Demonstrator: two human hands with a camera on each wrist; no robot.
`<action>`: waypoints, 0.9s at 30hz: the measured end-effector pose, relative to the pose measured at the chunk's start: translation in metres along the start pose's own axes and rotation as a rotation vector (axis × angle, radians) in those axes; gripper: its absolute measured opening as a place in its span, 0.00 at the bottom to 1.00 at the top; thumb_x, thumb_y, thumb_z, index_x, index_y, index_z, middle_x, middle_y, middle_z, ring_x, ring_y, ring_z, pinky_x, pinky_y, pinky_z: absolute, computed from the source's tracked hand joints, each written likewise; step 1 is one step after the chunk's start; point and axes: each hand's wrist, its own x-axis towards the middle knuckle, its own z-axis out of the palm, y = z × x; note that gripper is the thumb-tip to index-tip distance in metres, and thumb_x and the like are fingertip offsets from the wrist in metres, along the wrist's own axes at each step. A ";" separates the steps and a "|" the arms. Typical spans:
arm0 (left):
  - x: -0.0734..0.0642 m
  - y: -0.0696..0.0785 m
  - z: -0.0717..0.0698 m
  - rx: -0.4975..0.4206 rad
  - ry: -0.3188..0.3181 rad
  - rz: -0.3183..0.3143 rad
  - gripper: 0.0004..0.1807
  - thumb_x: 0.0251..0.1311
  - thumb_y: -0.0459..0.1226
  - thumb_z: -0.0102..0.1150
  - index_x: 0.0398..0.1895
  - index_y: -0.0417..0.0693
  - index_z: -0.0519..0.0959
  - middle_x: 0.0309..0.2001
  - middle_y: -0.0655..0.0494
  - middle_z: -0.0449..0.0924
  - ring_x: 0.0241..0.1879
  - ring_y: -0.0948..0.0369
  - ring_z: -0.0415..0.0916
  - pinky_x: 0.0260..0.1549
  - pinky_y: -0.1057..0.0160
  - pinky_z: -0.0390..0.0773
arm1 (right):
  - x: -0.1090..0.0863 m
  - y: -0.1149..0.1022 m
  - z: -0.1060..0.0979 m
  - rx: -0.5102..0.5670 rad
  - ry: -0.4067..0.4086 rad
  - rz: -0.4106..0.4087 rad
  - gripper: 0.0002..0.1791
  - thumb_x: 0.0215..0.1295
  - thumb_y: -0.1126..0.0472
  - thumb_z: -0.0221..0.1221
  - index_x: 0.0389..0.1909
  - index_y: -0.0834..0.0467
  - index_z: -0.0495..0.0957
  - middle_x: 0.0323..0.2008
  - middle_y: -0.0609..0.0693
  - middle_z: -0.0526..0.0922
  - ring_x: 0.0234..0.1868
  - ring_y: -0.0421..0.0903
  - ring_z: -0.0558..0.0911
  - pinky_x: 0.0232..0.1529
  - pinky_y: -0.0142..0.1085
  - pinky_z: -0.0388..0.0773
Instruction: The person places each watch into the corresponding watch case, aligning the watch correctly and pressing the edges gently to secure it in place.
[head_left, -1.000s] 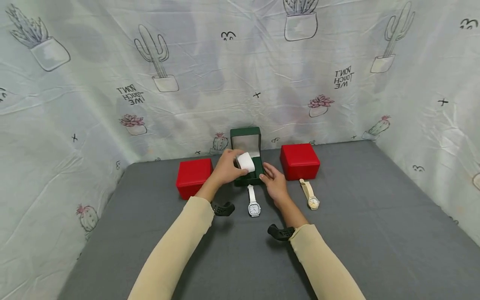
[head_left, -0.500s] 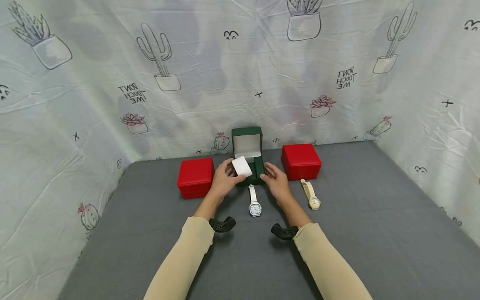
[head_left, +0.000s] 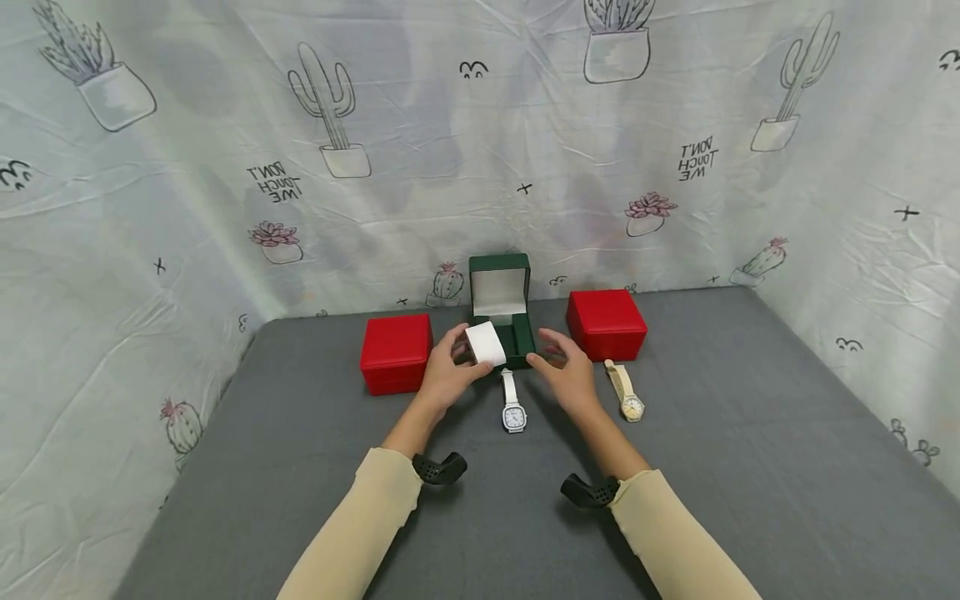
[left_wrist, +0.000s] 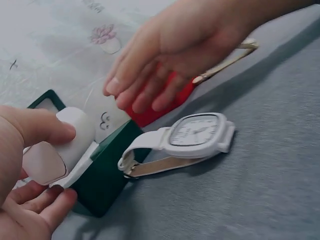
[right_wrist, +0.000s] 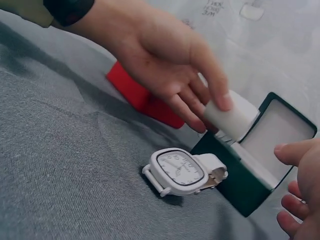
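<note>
My left hand [head_left: 444, 379] pinches a white watch cushion [head_left: 486, 343] between thumb and fingers, over the front left of an open green watch box [head_left: 523, 335]. The box's lid stands up, showing a pale lining. In the right wrist view, the cushion [right_wrist: 235, 117] overlaps the box's rim. My right hand [head_left: 572, 379] is by the box's front right corner, fingers loosely bent and holding nothing. A white square-faced watch [head_left: 513, 417] lies with its strap toward the box; the left wrist view shows its strap [left_wrist: 145, 142] looped against the green front.
Closed red boxes stand on both sides, one to the left [head_left: 396, 354] and one to the right [head_left: 606, 323]. A cream-strapped watch [head_left: 632, 407] lies before the right one. Behind the grey tabletop [head_left: 495, 533] hangs a cactus-printed cloth [head_left: 405, 192].
The cushion has turned in my left hand and come slightly toward me. My right hand has drawn a little away from the box's right side. The head view has shifted slightly.
</note>
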 end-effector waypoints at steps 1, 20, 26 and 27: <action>-0.002 0.000 0.000 0.006 0.001 0.002 0.42 0.47 0.37 0.67 0.67 0.52 0.58 0.62 0.54 0.63 0.62 0.54 0.64 0.55 0.54 0.72 | -0.002 -0.002 -0.002 -0.021 0.001 -0.004 0.26 0.55 0.55 0.63 0.56 0.53 0.72 0.54 0.53 0.76 0.54 0.52 0.76 0.54 0.46 0.74; -0.054 0.008 -0.022 -0.063 -0.212 0.004 0.41 0.50 0.32 0.65 0.67 0.54 0.57 0.66 0.52 0.56 0.60 0.51 0.67 0.51 0.57 0.75 | -0.017 -0.014 0.000 -0.623 -0.565 -0.162 0.52 0.33 0.38 0.71 0.65 0.46 0.63 0.58 0.53 0.70 0.56 0.51 0.68 0.54 0.50 0.70; -0.060 0.013 -0.021 -0.038 -0.213 0.039 0.40 0.50 0.31 0.64 0.67 0.53 0.58 0.65 0.49 0.59 0.59 0.50 0.67 0.52 0.55 0.74 | -0.017 -0.016 0.003 -0.726 -0.558 -0.204 0.54 0.31 0.34 0.70 0.64 0.49 0.64 0.57 0.51 0.71 0.55 0.50 0.69 0.54 0.49 0.70; -0.060 0.013 -0.021 -0.038 -0.209 0.039 0.40 0.50 0.31 0.64 0.67 0.53 0.58 0.64 0.50 0.59 0.59 0.50 0.67 0.52 0.55 0.74 | -0.017 -0.016 0.004 -0.737 -0.556 -0.212 0.53 0.31 0.33 0.70 0.63 0.49 0.64 0.58 0.51 0.70 0.56 0.50 0.69 0.55 0.50 0.69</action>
